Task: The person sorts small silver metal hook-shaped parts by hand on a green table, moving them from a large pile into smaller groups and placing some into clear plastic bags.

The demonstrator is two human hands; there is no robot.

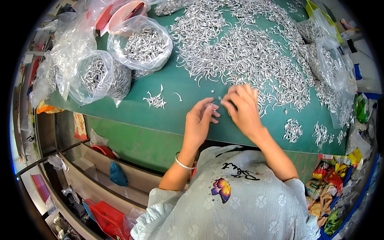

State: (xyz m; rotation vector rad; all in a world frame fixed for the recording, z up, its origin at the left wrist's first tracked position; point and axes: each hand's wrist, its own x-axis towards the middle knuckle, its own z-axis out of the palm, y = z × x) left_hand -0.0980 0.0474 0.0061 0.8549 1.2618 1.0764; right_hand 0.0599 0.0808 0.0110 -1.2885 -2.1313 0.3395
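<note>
My left hand (200, 118) is over the near part of the green table, thumb and fingers pinched on a small curved silver metal piece (215, 108). Just to its right, my right hand (243, 106) has its fingers bent toward the left fingertips. A tiny silver bit shows by its fingertips, but motion blur hides whether they grip it. Beyond both hands spreads a large heap of curved silver metal pieces (248, 56). A small pile of similar pieces (155, 100) lies to the left, with one loose curved piece (178, 96) beside it.
Clear plastic bags of silver pieces (146, 46) stand at the far left, near a pink basket (124, 16). More filled bags (326, 64) line the right side. Small piles (293, 131) sit near the right front edge. Below the table on the left are wooden compartments (108, 176).
</note>
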